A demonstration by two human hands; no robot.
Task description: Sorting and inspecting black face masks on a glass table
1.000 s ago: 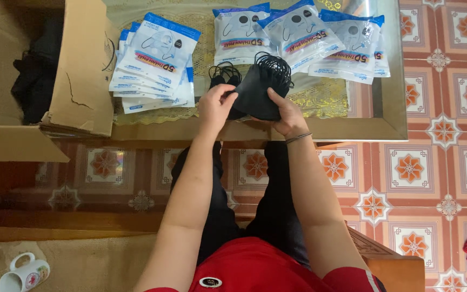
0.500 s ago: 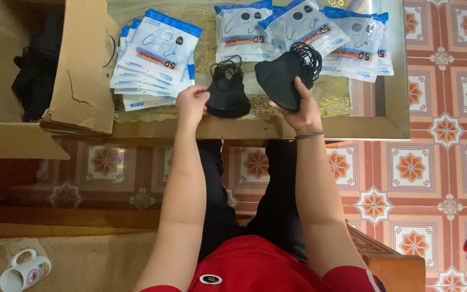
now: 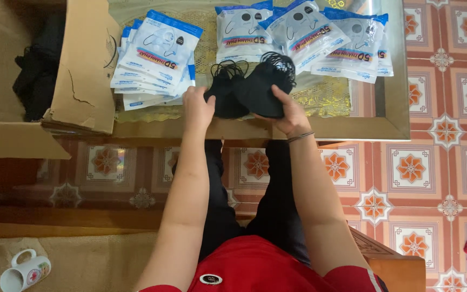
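Observation:
On the glass-topped table [image 3: 363, 130], my left hand [image 3: 198, 108] grips a small stack of black face masks [image 3: 224, 94] with their ear loops sticking up. My right hand [image 3: 290, 116] holds a second stack of black masks [image 3: 263, 89] just to the right, touching the first stack. Behind them lie white and blue plastic packets: one pile [image 3: 155, 57] at the left and another spread [image 3: 304, 35] at the back right.
An open cardboard box [image 3: 82, 70] with dark masks [image 3: 39, 70] inside stands at the left of the table. A white mug [image 3: 25, 270] lies on its side at the lower left. Patterned floor tiles [image 3: 444, 162] stretch to the right.
The single bundle of masks was split into two stacks, one per hand. Both stacks have now come back together near the table's front edge.

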